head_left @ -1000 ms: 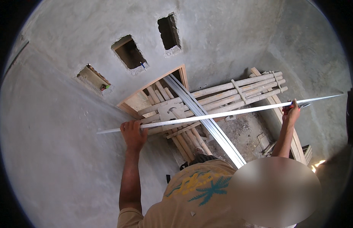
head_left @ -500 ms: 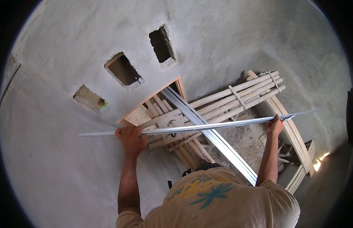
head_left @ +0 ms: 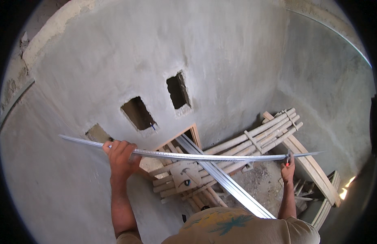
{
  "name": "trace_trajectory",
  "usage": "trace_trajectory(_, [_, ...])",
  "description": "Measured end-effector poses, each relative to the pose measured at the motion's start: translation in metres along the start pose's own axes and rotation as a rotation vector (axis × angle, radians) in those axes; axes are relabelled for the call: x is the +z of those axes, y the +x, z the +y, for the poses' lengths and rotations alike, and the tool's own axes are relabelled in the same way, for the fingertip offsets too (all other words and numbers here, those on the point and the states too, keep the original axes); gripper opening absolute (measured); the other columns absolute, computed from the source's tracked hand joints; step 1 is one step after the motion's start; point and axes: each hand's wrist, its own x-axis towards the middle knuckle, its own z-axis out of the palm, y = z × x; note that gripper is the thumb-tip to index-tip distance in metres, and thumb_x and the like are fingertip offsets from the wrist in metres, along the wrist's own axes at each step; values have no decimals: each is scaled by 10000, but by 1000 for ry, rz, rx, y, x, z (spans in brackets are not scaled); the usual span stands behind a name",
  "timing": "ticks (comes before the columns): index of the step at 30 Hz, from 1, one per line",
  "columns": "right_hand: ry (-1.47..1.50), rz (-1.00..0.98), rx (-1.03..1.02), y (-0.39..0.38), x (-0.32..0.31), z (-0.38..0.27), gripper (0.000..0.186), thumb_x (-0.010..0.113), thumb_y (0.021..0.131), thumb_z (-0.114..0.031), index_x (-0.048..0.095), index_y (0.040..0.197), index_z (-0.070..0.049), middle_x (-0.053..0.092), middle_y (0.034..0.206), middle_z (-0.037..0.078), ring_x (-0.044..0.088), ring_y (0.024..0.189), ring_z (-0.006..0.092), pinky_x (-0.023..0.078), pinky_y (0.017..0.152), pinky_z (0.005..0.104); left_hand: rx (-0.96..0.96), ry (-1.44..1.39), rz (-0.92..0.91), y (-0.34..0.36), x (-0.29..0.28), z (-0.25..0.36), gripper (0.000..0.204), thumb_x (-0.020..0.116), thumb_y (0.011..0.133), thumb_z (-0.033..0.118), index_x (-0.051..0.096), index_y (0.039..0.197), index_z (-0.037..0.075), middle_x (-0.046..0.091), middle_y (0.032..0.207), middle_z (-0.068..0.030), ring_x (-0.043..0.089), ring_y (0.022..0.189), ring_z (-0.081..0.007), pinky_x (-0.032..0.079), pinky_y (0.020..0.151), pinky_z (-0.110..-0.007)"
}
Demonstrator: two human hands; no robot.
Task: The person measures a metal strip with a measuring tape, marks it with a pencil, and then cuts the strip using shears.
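A person holds a long thin metal strip (head_left: pixel 196 156) level against a grey plastered wall (head_left: pixel 221 61). The left hand (head_left: pixel 120 156) is wrapped around the strip near its left end; the right hand (head_left: pixel 287 166) pinches it near the right end. The step in hand looks like positioning the strip; next it likely needs steadying at the chosen height. Below lie bundled wooden poles (head_left: pixel 257 140) and metal channels (head_left: pixel 225 185).

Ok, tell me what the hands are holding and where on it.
Both hold one long thin metal strip: the left hand grips it near its left end, the right hand near its right end.
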Motion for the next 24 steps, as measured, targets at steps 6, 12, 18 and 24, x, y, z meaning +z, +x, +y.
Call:
trace_trajectory(6, [-607, -18, 91, -2, 13, -57, 490, 855, 721, -186, 582, 1121, -113, 572, 1173, 206, 618, 1033, 465, 531, 791, 534, 114, 89, 34, 48, -36, -12, 269, 776, 583, 91, 622, 801, 121, 557, 789, -18, 549, 798, -235, 340, 889, -469])
trace_trajectory(12, [-611, -288, -16, -13, 16, -51, 355, 825, 765, -293, 577, 961, -133, 681, 922, 161, 663, 871, 434, 525, 707, 519, 212, 90, 84, 88, -63, -30, 218, 699, 587, 144, 585, 768, 103, 548, 782, -44, 511, 793, -280, 328, 900, -476])
trace_trajectory(18, [-541, -283, -24, -4, 18, -123, 450, 803, 826, -446, 553, 881, -76, 656, 825, 190, 635, 844, 466, 487, 676, 529, 224, 114, 78, 127, -84, -34, 317, 688, 622, 169, 644, 921, 75, 595, 1030, -137, 527, 1098, -332, 256, 1113, -562])
trace_trajectory(24, [-440, -188, -178, -2, 35, -218, 292, 794, 836, -335, 623, 892, -105, 697, 841, 165, 676, 796, 419, 519, 667, 508, 77, -132, 589, 167, -45, -23, 654, 703, 869, 336, 528, 1433, 54, 418, 1465, -250, 321, 1456, -389, 207, 1202, -594])
